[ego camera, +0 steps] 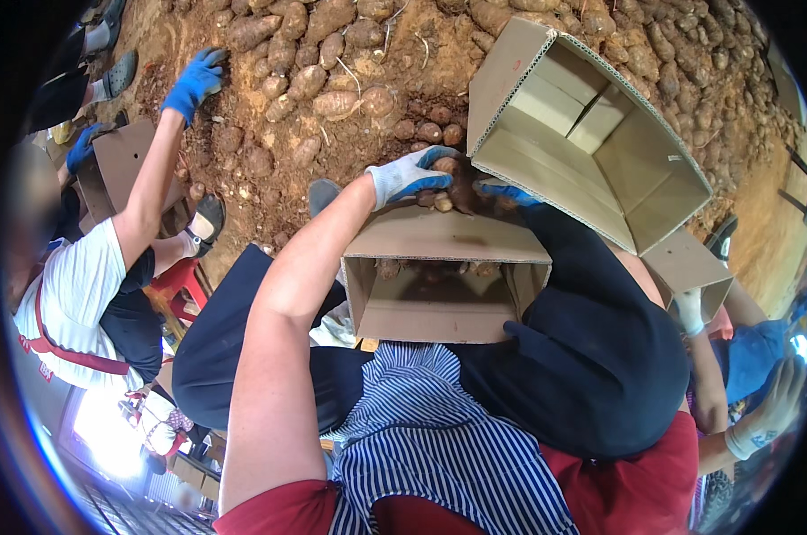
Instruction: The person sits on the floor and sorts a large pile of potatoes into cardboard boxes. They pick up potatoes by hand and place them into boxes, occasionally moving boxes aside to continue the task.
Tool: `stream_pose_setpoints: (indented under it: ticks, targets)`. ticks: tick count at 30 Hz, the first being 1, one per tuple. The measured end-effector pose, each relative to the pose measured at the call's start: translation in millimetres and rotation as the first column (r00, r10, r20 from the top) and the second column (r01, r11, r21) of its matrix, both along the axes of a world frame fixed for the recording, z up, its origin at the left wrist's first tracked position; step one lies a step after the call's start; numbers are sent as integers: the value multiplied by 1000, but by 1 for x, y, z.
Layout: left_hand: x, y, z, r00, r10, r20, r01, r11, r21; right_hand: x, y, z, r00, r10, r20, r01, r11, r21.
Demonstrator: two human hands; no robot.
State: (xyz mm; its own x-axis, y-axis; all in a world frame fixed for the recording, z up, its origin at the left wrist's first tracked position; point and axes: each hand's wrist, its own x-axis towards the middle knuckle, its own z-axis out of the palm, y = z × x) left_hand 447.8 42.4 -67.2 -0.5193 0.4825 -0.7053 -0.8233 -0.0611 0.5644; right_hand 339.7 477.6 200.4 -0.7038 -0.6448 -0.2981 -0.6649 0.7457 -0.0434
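My left hand (413, 175), in a white and blue coated glove, curls around a round brown taro-like tuber (446, 166) just beyond the near cardboard box. My right hand (507, 192), in a similar glove, is close by at the right; the large tilted cardboard box (564, 174) partly hides it, and its grip is unclear. Between the hands lie dark soil and small tubers (441, 201). The near cardboard box (447, 241) rests between my knees with its opening towards me, and several tubers show inside it at the far side.
Loose tubers (310, 80) cover the soil ahead, with a dense pile (670, 60) at the right. At the left, a co-worker's blue-gloved hand (199, 80) reaches over the soil. Another co-worker's gloved hand (691, 311) holds a smaller box (691, 267) at the right.
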Motion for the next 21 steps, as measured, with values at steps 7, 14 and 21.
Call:
stream_pose_setpoints:
  ticks: [7,14,21]
  targets:
    - [-46,-9,62,999,12,-47,-16,996,-92,11,-175,-236,-185,1,983,849,505,159]
    - [-50,-14,141,986,155,-65,-142,974,179,-16,-202,-167,319,334,887,698,550,-458]
    - [22,-29,220,996,-69,-65,78,985,151,1,-218,-50,15,396,918,81,915,-396]
